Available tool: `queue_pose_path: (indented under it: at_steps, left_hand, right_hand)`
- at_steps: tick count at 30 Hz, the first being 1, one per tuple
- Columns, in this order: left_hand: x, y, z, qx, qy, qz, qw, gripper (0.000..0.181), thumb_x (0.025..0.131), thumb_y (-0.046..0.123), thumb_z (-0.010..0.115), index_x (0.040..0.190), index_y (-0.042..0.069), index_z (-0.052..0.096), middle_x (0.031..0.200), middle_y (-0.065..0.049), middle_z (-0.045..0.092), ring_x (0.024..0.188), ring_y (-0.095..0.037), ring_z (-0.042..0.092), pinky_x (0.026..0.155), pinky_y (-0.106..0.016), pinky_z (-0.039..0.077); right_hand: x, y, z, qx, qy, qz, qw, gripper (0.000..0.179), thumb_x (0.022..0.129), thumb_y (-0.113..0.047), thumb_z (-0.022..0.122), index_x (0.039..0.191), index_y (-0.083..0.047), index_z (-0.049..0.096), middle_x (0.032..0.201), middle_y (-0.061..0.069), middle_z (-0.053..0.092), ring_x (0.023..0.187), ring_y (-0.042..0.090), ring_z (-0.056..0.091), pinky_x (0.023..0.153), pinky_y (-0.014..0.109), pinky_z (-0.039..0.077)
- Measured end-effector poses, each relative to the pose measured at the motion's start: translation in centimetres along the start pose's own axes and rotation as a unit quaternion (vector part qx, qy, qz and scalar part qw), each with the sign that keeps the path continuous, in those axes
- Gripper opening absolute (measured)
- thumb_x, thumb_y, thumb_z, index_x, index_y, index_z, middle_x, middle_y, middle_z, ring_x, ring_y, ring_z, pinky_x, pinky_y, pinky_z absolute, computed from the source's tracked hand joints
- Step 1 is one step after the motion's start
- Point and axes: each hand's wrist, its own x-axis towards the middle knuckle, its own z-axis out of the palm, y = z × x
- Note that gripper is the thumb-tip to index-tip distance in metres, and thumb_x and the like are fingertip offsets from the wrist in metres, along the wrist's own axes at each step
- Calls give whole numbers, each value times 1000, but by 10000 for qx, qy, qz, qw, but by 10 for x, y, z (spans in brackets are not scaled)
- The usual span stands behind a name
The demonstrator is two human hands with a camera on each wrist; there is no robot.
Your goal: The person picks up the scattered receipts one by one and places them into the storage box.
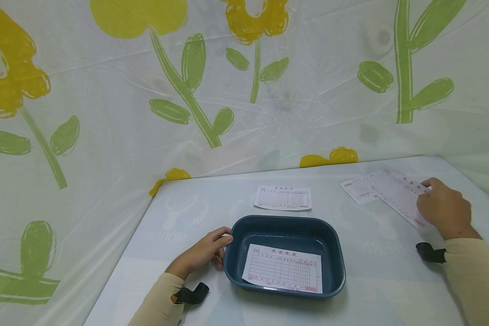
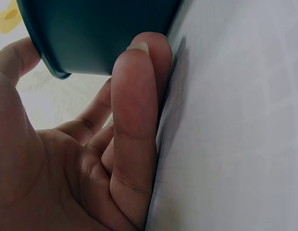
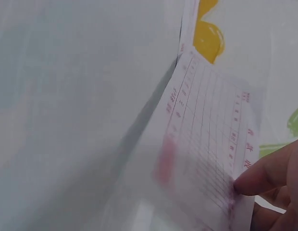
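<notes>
My left hand (image 1: 205, 249) is at the left end of a dark teal plastic tub (image 1: 341, 271). Its thumb touches the rim from outside, and the lower fingers (image 2: 134, 96) lie by the table under the tub's wall. Inside the tub lies a printed receipt slip (image 1: 283, 268). At the right, my right hand (image 1: 448, 208) pinches the edge of another receipt slip (image 1: 399, 190) between thumb and fingers. In the right wrist view this slip (image 3: 197, 125) is tilted up from the table, casting a shadow. It partly covers one more slip (image 1: 358, 188) on the table.
A further receipt slip (image 1: 283, 198) lies flat just behind the tub. The pale printed tabletop (image 1: 212, 203) ends at a hanging sheet (image 1: 318, 104) with yellow flowers and green leaves. Black straps (image 1: 431, 252) circle both wrists.
</notes>
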Motion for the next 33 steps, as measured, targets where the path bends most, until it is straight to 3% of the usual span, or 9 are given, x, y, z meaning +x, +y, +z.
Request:
queue_pose_path:
  at_steps: [7,16,33]
  left_hand:
    - [0,0,0,2,-3,14,10000,40,104,41,46,128,9,49,66,-2,62,58,-17,63,60,-32,55]
    - [-1,0,1,-38,0,-6,10000,41,104,41,47,130,10,48,66,-2,62,58,-17,62,60,-32,55]
    - [-1,0,0,-50,-1,-11,10000,40,104,41,46,130,10,49,66,-2,61,58,-17,62,60,-32,55]
  right_hand:
    - [-5,-11,-2,97,74,-58,9999,47,96,-9,36,138,13,36,127,44,46,93,50,51,80,59,35]
    - [-6,-20,2,140,323,-421,9985,45,97,-9,35,136,14,38,126,45,49,97,54,52,81,62,32]
    - [-14,-41,2,313,577,-865,9941,42,98,-10,37,132,13,44,125,43,52,96,53,54,85,66,30]
